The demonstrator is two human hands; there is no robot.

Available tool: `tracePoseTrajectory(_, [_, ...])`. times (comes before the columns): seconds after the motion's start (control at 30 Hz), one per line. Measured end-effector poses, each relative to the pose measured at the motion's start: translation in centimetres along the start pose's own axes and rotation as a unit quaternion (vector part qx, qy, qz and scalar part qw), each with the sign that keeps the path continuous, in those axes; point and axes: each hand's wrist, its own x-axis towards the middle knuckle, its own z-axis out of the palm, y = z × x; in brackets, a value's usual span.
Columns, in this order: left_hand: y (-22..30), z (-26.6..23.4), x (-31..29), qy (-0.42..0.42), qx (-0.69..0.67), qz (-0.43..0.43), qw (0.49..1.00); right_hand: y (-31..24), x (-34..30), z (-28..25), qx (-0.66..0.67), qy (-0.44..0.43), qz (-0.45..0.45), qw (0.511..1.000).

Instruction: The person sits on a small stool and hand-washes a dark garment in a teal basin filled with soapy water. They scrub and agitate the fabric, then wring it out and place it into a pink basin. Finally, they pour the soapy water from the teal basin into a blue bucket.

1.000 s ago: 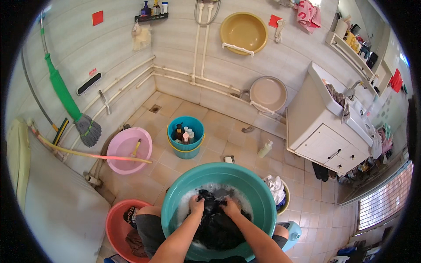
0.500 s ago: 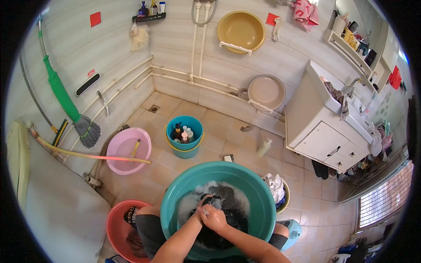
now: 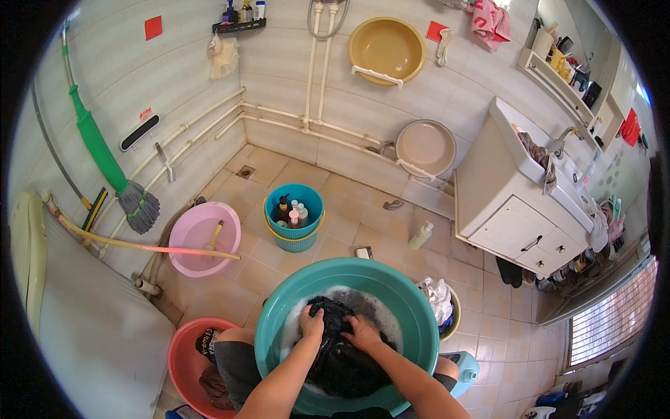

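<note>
A dark wet garment (image 3: 342, 359) lies bunched in the large teal basin (image 3: 401, 300), with white suds and grey water around it. My left hand (image 3: 312, 323) grips the garment's left upper part, lifting some of it above the water. On the right side, my right hand (image 3: 362, 333) has its fingers curled into the same cloth. The hands are apart, with a fold of black fabric between them. Much of the garment sits under water, so its full shape is hidden.
Left of the basin stands a red tub (image 3: 183, 377) with dark clothes. A bowl of white and blue laundry (image 3: 438, 300) and a light blue jug (image 3: 466, 370) are at the right. Beyond are a blue bucket (image 3: 296, 241) of bottles, a pink basin (image 3: 188, 230) and a pump bottle (image 3: 421, 236).
My hands were pressed together over the suds; now they are apart on the garment. Black cloth is raised between them, and less foam shows on the left.
</note>
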Motion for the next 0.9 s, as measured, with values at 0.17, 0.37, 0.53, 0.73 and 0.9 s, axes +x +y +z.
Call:
tracePoseTrajectory(0.17, [-0.1,0.2,-0.5,-0.140,-0.161,-0.156,0.964,-0.9,1.4,-0.1,0.209,0.101,0.082,0.969])
tracePoseTrajectory(0.37, [-1.2,-0.5,0.3,-0.388,-0.376,-0.225,0.811,-9.5,-5.7,-2.1,0.216,0.130,-0.153,0.956])
tracePoseTrajectory(0.53, [-4.4,1.6,1.7,-0.356,-0.338,-0.123,0.862,-8.6,-4.9,-1.6,0.122,0.189,-0.172,0.959])
tracePoseTrajectory(0.73, [-1.0,2.1,-1.7,-0.126,-0.184,-0.148,0.964,-4.1,-0.2,-1.9,0.152,0.168,0.029,0.973])
tracePoseTrajectory(0.9, [0.2,1.1,-1.4,-0.152,-0.222,0.035,0.963,-0.2,2.0,-0.2,0.164,0.220,0.143,0.951])
